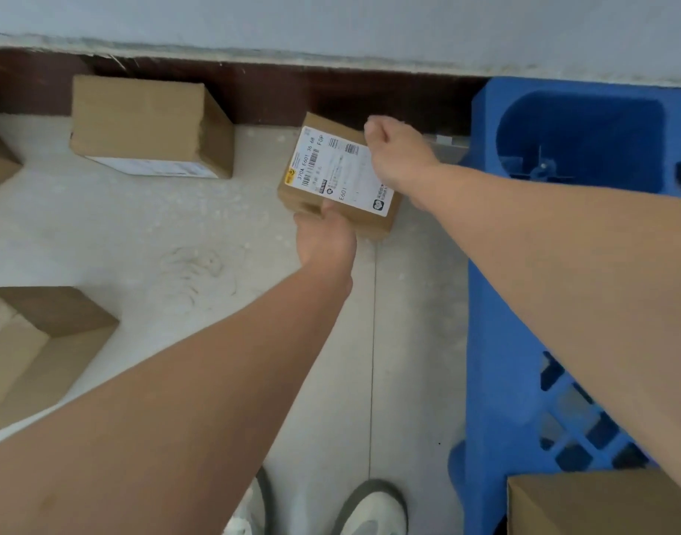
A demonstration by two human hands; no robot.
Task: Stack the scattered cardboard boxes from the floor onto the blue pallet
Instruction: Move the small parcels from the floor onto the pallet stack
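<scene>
Grip on two ends keeps the small labelled box [338, 175] from slipping: the left hand [325, 237] holds its near corner and the right hand [396, 152] curls over its far edge. It is tilted, low by the wall, just beside the blue pallet [493, 303], where it probably goes.
</scene>
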